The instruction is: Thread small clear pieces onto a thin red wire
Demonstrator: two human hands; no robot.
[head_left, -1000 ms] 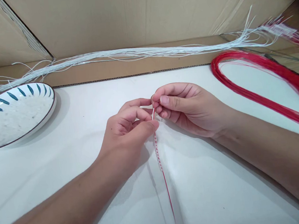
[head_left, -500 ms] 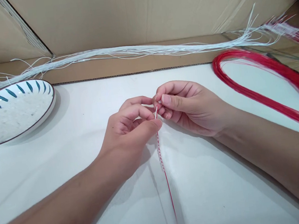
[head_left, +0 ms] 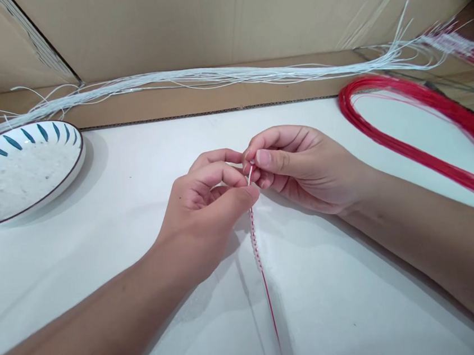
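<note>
My left hand (head_left: 205, 217) is closed, its thumb and forefinger pinching a thin red cord (head_left: 269, 304) near its white-tipped upper end (head_left: 251, 174). A row of small clear beads (head_left: 255, 240) is strung on the cord below the left thumb, and the cord runs on down past the bottom edge. My right hand (head_left: 310, 170) is also closed, thumb against forefinger. Between those fingertips sits a tiny pale bead (head_left: 253, 161), mostly covered, right at the cord's white tip. Whether the tip passes through it I cannot tell.
At the left stands a white dish (head_left: 76, 155) with blue leaf marks, holding many small clear beads. A looped bundle of red cords (head_left: 367, 124) lies at the right. White cords (head_left: 209, 77) stretch along the back, before a cardboard wall (head_left: 162, 27).
The cord's white tip has come up to the bead at my right fingertips; before, it stood a little below. Both hands keep nearly the same place and pinch.
</note>
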